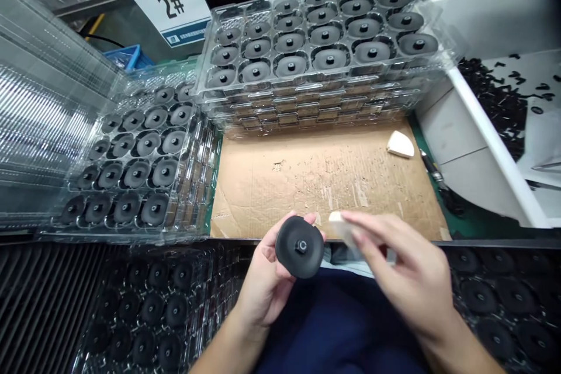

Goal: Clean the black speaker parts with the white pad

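Note:
My left hand (274, 272) holds a round black disc (300, 248) by its edge, its short central stub facing up towards me. To its right, my right hand (407, 269) pinches a small white piece (337, 219) between thumb and fingers. The piece is blurred by motion and stands apart from the disc. Both hands are over the near edge of a brown cardboard sheet (307, 169). On the sheet's right side lies a white wedge-shaped block (400, 144), possibly a sponge.
Stacked clear trays (315, 79) of similar discs stand at the back; another stack (175, 187) is on the left. More filled trays (144, 315) sit below the edge. A white bin (495, 152) with small black pieces (499, 99) is right, beside a dark slim tool (433, 169).

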Motion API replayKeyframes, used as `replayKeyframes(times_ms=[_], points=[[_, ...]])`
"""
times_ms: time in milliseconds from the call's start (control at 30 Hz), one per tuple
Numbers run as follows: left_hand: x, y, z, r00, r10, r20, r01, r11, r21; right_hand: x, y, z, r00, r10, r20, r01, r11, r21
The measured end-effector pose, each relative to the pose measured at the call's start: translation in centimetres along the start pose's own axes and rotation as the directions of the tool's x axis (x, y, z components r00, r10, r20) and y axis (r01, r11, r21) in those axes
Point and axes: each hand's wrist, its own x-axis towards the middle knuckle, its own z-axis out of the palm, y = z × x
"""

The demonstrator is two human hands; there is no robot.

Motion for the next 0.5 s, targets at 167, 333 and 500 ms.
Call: replayKeyframes(times_ms=[167,333,500], points=[[0.4,0.0,0.2,0.998,0.060,-0.033,-0.058,0.998,0.040,0.2,-0.5,0.6,0.981,-0.193,0.023,0.194,0.980,-0.038],[0.4,0.2,0.1,0.995,0.094,-0.030,-0.093,0.995,0.024,0.4,1.7,1.0,0.995,0.086,-0.046,-0.091,0.991,-0.103],[0.4,0.2,-0.2,0.993,0.104,-0.056,-0.102,0.994,0.032,-1.5,4.9,3.5,0.985,0.102,0.142,-0.098,0.995,-0.035]])
